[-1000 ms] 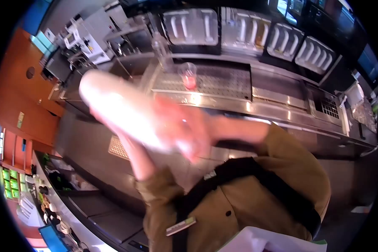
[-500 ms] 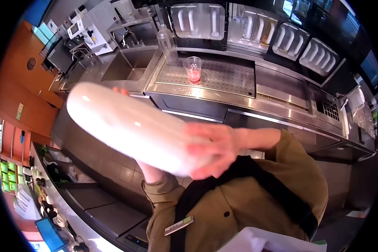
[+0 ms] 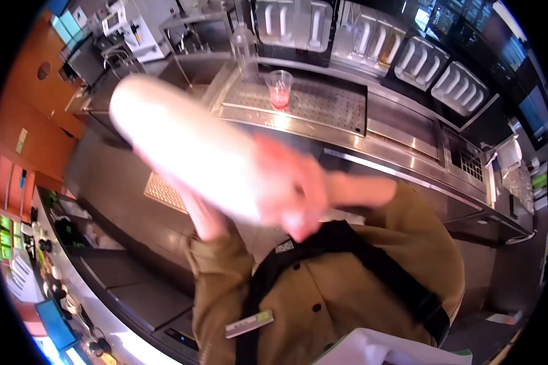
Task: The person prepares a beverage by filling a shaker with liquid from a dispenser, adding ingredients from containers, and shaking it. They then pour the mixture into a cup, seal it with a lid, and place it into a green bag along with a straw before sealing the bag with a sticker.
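Nearest the camera: right hand point(image 3: 289, 185) is wrapped over the near end of the white shaker point(image 3: 182, 146), fingers closed on it. Motion blur is heavy.

Left hand point(image 3: 200, 213) comes up under the shaker's middle. Its fingers are hidden behind the body, so I can't tell if it grips or only props.

The shaker is in mid-air at chest height, lying at a slant with its far end up and to the left. It is in front of the counter edge point(image 3: 323, 137) and touches nothing but the hands.

My read is that this is a shake in progress. To do it well:
- keep one palm capping the near end and the other hand bracing the body, so the seam can't pop
- keep the stroke along the long axis, short and even
- stay clear of the counter and the cup beyond

Containers:
- The shaker is opaque, so its contents aren't visible.
- A clear plastic cup point(image 3: 279, 87) stands upright on the perforated drain tray point(image 3: 329, 103), with a shallow layer of pink-red liquid in the bottom and no lid.
- A clear bottle point(image 3: 243, 44) stands just behind and left of the cup. I can't read its fill level.
- The sink basin point(image 3: 186, 68) is left of the tray. Its inside is too blurred to tell.
- A row of white jugs point(image 3: 286, 21) stands along the back. Their contents can't be read.
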Action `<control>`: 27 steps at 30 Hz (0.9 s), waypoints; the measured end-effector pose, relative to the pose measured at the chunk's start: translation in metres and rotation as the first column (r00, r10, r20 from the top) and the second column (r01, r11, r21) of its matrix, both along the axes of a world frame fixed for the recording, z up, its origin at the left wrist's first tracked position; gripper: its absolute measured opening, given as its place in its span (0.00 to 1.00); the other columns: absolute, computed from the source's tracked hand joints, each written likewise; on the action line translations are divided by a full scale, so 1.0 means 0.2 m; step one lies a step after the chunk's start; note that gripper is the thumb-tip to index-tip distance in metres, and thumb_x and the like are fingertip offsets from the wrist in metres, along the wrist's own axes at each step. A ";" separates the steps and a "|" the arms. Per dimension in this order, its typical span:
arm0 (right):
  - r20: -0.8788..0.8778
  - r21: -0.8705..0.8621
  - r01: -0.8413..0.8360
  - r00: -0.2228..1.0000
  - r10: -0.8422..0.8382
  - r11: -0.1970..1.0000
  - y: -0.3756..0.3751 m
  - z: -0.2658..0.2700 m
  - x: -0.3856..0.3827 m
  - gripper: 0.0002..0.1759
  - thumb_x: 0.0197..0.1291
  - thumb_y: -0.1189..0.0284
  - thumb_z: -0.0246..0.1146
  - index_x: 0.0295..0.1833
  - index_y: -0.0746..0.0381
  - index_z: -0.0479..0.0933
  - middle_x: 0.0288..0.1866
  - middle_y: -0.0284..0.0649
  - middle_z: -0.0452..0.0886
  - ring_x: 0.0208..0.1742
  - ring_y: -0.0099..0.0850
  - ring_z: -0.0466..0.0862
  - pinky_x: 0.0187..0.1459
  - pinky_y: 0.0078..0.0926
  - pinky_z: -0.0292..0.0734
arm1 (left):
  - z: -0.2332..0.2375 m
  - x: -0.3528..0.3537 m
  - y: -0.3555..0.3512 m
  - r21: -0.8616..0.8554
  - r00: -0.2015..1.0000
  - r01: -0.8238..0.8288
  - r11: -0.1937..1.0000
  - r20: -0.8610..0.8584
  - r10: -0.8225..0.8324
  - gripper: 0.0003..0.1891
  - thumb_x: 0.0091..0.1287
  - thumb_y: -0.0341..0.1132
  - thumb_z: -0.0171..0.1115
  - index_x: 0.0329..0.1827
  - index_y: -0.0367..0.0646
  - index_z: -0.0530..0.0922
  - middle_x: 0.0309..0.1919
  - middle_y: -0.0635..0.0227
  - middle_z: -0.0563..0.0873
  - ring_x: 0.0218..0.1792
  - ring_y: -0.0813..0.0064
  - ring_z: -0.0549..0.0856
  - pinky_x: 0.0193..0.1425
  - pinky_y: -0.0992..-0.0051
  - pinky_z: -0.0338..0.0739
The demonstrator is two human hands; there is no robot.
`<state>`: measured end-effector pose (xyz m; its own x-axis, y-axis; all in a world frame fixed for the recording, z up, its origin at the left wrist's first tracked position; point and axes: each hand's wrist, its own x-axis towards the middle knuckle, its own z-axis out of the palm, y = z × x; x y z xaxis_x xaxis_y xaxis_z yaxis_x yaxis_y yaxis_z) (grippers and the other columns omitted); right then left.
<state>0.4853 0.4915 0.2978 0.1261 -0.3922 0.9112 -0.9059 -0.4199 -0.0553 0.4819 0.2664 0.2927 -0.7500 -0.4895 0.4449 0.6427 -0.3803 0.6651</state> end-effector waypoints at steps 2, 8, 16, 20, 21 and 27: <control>-0.182 0.038 0.006 0.983 0.001 0.999 0.00 -0.10 0.01 0.30 0.53 0.41 0.50 0.53 0.50 0.73 0.64 0.56 0.58 0.59 0.60 0.65 0.52 0.55 0.70 | -0.03 0.13 0.11 -0.018 0.975 0.074 0.997 -0.206 -0.076 0.28 0.68 0.50 0.43 0.60 0.35 0.60 0.52 0.55 0.72 0.51 0.64 0.74 0.53 0.68 0.71; -0.012 0.108 -0.005 1.000 0.006 0.994 0.04 0.06 0.06 0.27 0.51 0.58 0.61 0.55 0.59 0.69 0.54 0.52 0.68 0.55 0.39 0.74 0.45 0.38 0.78 | 0.02 -0.10 -0.07 0.046 0.992 0.030 0.999 0.119 -0.035 0.28 0.68 0.51 0.43 0.60 0.35 0.60 0.53 0.54 0.71 0.53 0.63 0.73 0.55 0.68 0.69; 0.045 0.204 0.022 0.998 -0.032 0.979 0.02 0.07 -0.01 0.31 0.46 0.44 0.57 0.54 0.49 0.72 0.65 0.51 0.59 0.65 0.53 0.61 0.56 0.44 0.69 | -0.04 -0.16 -0.13 0.066 0.973 0.081 0.995 0.211 -0.093 0.29 0.68 0.52 0.42 0.61 0.35 0.59 0.55 0.53 0.71 0.55 0.61 0.71 0.59 0.67 0.67; -0.136 -0.049 -0.027 0.991 0.020 0.998 0.04 -0.13 0.07 0.32 0.57 0.39 0.41 0.56 0.47 0.72 0.62 0.54 0.63 0.67 0.53 0.58 0.63 0.57 0.55 | -0.07 0.18 0.12 -0.056 0.971 0.112 0.992 -0.206 -0.121 0.30 0.68 0.52 0.42 0.62 0.35 0.59 0.56 0.52 0.70 0.56 0.60 0.71 0.60 0.66 0.65; -0.089 -0.007 0.023 0.996 -0.023 1.000 0.04 -0.09 0.03 0.31 0.54 0.41 0.48 0.57 0.49 0.71 0.62 0.53 0.63 0.66 0.53 0.59 0.63 0.56 0.55 | -0.08 0.11 0.07 -0.026 0.978 0.131 0.991 -0.160 -0.134 0.30 0.68 0.52 0.42 0.62 0.35 0.59 0.56 0.52 0.70 0.56 0.60 0.71 0.61 0.66 0.65; 0.953 0.199 -0.219 0.272 -0.136 0.955 0.04 0.12 -0.39 0.27 0.49 0.65 0.58 0.57 0.59 0.67 0.55 0.47 0.70 0.53 0.41 0.74 0.41 0.43 0.79 | -0.27 -0.13 0.15 -0.527 0.793 -0.267 0.807 0.355 0.495 0.40 0.63 0.53 0.52 0.67 0.33 0.49 0.63 0.47 0.61 0.63 0.56 0.63 0.67 0.65 0.55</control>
